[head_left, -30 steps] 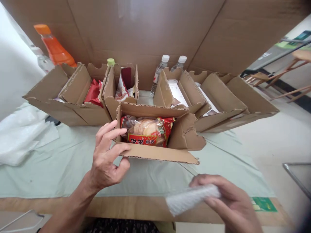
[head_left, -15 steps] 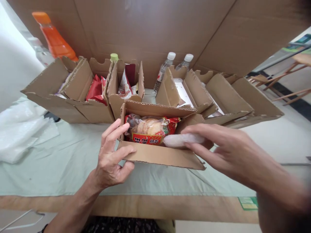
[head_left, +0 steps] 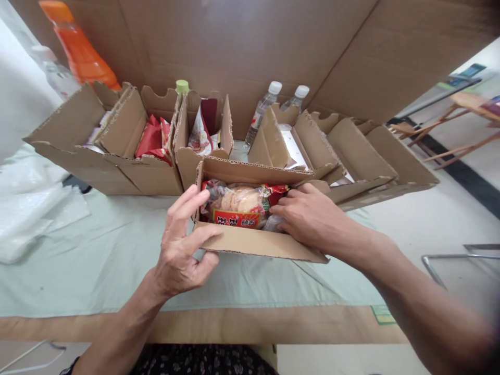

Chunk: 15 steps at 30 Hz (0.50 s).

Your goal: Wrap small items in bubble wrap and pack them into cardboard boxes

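Note:
A small open cardboard box (head_left: pixel 261 244) stands in front of me. Inside lies a clear and red snack bag (head_left: pixel 239 202) with round baked pieces showing. My left hand (head_left: pixel 183 247) grips the box's left end, thumb on the near wall and other fingers by the corner. At the right end, my right hand (head_left: pixel 312 216) reaches down into the box, its fingers closed around a whitish translucent wrapped roll (head_left: pixel 275 224). Most of that roll is hidden by my fingers, and its kind cannot be made out. It lies against the bag's near right side.
Behind the box stands a row of cardboard bins (head_left: pixel 156 174), some holding packets, among them a red packet (head_left: pixel 152 138). An orange bottle (head_left: pixel 80 49) and a clear bottle (head_left: pixel 262 112) stand farther back. Crumpled plastic wrap (head_left: pixel 35 213) lies left on the green cloth (head_left: pixel 117 260).
My right hand has moved left and down into the box with the whitish roll, which is now mostly covered. My left hand keeps its hold on the box.

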Each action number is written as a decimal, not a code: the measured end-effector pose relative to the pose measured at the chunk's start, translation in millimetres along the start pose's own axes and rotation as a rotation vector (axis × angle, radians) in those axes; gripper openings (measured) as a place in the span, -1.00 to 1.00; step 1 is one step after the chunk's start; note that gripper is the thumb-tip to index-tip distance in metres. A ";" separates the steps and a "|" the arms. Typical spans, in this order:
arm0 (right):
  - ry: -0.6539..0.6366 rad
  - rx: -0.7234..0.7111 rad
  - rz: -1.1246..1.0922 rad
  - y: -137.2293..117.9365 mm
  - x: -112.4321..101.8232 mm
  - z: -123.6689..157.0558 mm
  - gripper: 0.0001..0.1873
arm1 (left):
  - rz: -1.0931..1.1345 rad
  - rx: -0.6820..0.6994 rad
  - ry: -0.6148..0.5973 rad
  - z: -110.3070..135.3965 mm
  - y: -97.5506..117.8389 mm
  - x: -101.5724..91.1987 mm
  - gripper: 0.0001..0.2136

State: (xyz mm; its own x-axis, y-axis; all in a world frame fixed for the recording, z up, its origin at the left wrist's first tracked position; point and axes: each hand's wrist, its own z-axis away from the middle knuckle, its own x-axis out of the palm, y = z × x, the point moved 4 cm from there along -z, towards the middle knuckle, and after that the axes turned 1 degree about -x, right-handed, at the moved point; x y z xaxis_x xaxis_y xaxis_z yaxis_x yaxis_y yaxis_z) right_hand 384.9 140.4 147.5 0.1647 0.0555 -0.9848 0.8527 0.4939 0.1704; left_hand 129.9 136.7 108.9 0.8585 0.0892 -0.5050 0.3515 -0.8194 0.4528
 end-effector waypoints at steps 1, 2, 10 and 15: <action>0.087 0.019 -0.014 -0.7 -11.1 9.5 -0.85 | 0.004 -0.026 0.033 2.6 -2.4 -1.5 -0.48; 0.203 0.061 -0.030 -1.8 -23.3 22.4 -0.81 | 0.008 -0.062 0.075 6.1 -5.6 -3.2 -0.37; 0.855 0.768 -0.602 -23.1 15.7 127.1 -0.51 | 0.282 -0.444 0.034 36.8 -33.7 13.7 -0.11; 0.646 0.731 -1.006 -50.5 84.3 84.8 -0.28 | 0.444 -0.569 -0.075 36.9 -36.4 38.1 -0.24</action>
State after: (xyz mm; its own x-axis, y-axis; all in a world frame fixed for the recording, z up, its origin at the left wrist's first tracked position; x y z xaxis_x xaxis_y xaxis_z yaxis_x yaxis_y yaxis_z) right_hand 397.7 46.5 58.8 -0.7476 0.4357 -0.5013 0.5623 0.0135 -0.8268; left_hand 136.0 149.1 46.1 0.9448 -0.2387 -0.2244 0.1332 -0.3458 0.9288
